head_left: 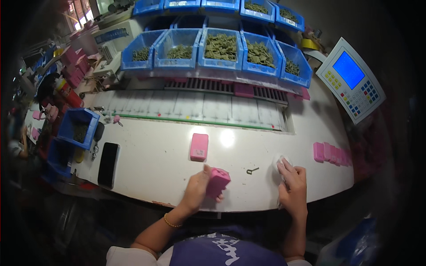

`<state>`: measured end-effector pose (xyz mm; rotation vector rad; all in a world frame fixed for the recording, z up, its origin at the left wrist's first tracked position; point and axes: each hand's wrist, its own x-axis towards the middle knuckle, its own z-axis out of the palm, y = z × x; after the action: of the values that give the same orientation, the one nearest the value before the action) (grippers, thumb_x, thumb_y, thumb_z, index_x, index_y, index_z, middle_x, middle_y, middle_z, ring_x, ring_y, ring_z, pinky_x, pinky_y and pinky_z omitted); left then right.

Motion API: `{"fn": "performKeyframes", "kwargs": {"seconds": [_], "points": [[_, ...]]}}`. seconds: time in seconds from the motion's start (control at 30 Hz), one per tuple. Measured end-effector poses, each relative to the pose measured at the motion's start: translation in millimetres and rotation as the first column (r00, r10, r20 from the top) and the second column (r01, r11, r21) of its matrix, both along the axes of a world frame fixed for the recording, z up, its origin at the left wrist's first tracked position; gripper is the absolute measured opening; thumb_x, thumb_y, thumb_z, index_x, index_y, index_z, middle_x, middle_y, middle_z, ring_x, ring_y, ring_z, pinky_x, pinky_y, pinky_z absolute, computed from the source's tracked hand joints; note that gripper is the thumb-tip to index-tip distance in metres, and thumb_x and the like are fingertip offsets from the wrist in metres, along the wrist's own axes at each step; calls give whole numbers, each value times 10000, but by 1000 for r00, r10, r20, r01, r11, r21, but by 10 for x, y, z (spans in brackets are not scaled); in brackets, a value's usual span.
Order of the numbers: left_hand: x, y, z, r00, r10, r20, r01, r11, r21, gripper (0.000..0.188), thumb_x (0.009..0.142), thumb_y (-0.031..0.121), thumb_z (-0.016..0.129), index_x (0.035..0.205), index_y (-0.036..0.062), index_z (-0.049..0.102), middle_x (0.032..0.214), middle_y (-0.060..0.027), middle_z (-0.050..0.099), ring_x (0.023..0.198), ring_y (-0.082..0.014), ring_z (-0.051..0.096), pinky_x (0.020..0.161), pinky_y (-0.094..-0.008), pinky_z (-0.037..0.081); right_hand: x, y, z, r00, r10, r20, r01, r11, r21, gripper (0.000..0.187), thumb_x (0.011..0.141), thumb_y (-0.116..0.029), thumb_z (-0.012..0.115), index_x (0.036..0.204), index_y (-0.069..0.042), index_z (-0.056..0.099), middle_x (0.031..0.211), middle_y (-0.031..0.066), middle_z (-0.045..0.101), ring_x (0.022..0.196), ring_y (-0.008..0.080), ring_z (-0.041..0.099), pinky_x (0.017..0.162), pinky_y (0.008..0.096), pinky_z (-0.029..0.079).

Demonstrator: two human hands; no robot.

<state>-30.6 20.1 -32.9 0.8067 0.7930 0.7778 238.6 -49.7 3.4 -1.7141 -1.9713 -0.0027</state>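
Observation:
My left hand (194, 190) is closed around a pink rectangular block (219, 178), held tilted above the near part of the white table. A second pink block (199, 145) lies flat just beyond it, with a small pale mark at its near end. To the right, my right hand (293, 186) grips a crumpled white cloth (279, 162), partly hidden under the fingers. Between my hands lies a small brass-coloured piece (250, 172) with a loop and a thin stem. Off to the right, several pink blocks (327, 152) stand in a slanting row.
Blue bins (220, 63) with greenish-brown small parts line the back in tiers. A keypad with a blue screen (353, 80) stands at the right. On the left are a black phone (108, 165) and another blue bin (77, 127). A green strip (191, 120) edges the recessed panel.

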Motion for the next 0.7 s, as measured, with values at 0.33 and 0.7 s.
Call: {"fn": "performKeyframes", "kwargs": {"seconds": [0.33, 0.7], "points": [[113, -289, -21, 900, 345, -267, -57, 701, 711, 282, 939, 278, 661, 934, -3, 638, 705, -116, 622, 588, -184, 601, 560, -305, 475, -944, 160, -389, 333, 50, -942, -445, 889, -110, 253, 912, -103, 672, 1138, 7, 636, 1024, 84, 592, 950, 174, 567, 873, 301, 443], [-808, 403, -29, 610, 458, -646, 8, 812, 583, 284, 909, 217, 683, 1042, -18, 594, 862, -129, 687, 734, -252, 682, 676, -336, 530, -1420, 1235, -288, 920, 184, -345, -194, 981, 6, 558, 905, -458, 654, 1238, -21, 552, 924, 187, 648, 849, 319, 648, 740, 405, 529]]}}
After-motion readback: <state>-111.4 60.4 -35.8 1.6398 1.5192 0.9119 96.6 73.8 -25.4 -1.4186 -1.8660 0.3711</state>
